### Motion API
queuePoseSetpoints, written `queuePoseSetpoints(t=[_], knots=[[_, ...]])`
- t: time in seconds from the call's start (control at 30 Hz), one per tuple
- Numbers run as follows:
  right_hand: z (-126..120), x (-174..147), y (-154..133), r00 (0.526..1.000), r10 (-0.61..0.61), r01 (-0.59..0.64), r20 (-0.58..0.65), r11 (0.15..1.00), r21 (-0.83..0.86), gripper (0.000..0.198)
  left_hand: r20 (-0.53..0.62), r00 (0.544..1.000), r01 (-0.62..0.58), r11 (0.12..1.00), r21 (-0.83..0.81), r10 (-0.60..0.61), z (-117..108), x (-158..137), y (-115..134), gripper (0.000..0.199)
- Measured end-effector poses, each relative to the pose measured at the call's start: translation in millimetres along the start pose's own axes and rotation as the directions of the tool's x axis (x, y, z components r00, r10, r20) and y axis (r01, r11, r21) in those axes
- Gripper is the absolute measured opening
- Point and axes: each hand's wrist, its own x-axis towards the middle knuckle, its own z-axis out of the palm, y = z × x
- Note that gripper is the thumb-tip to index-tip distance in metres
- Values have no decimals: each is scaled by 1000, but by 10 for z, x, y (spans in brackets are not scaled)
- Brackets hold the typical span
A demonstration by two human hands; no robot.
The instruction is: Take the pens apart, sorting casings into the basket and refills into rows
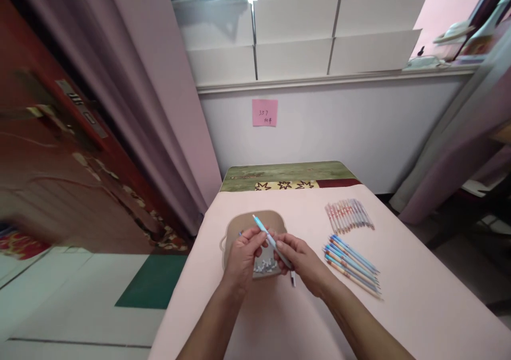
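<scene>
My left hand point(244, 253) and right hand point(300, 254) both have their fingers closed on one light-blue pen point(260, 223), held aslant over the tan tray point(238, 222), its upper tip up and to my left. Small pale pieces point(265, 266) lie in the tray, toward its near side. Just below my right fingers a slim dark-and-white end point(293, 278) pokes out; I cannot tell whether I hold it. The tray sits near the left edge of the table point(305, 216), its handle point(222, 242) facing that edge. To my right, bare pink cover separates the tray from two groups: pale pens point(348, 216) farther off, blue and cream pens point(353, 267) nearer, all inside the right edge. Beyond the far edge stands the wall point(319, 125).
</scene>
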Motion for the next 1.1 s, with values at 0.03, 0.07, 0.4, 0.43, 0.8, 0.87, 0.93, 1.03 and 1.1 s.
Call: queuePoseSetpoints(t=[0.03, 0.07, 0.4, 0.43, 0.8, 0.87, 0.93, 1.03, 1.1], knots=[[0, 50, 16, 996, 62, -63, 62, 998, 22, 40, -1, 1000, 11, 999, -39, -11, -45, 26, 30, 28], [-8, 94, 34, 986, 117, -122, 115, 992, 36, 43, 7, 1000, 25, 997, -78, -24, -85, 45, 60, 27], [80, 374, 192, 972, -83, 23, -218, 964, -265, 46, -129, 992, -28, 983, -182, 5, -156, 176, 74, 31], [84, 384, 194, 975, -55, -6, -217, 963, -268, 48, -132, 991, -26, 981, -190, 1, -161, 191, 68, 32], [44, 485, 234, 928, -239, 96, -287, 896, -434, 37, -204, 979, -57, 978, -201, 15, -209, 329, 25, 29], [3, 438, 175, 932, -259, 87, -254, 840, -536, 32, -191, 982, -32, 982, -184, -4, -219, 335, 15, 30], [-54, 355, 75, 928, -301, 79, -218, 733, -676, 30, -191, 982, -23, 994, -108, 2, -246, 329, -7, 30], [-140, 206, -99, 912, -352, -22, -212, 474, -880, 18, -165, 982, -77, 989, 124, 97, -326, 295, -56, 29], [-167, 119, -190, 914, -350, -92, -205, 313, -945, 19, -100, 980, -137, 944, 299, 174, -387, 253, -91, 27]])
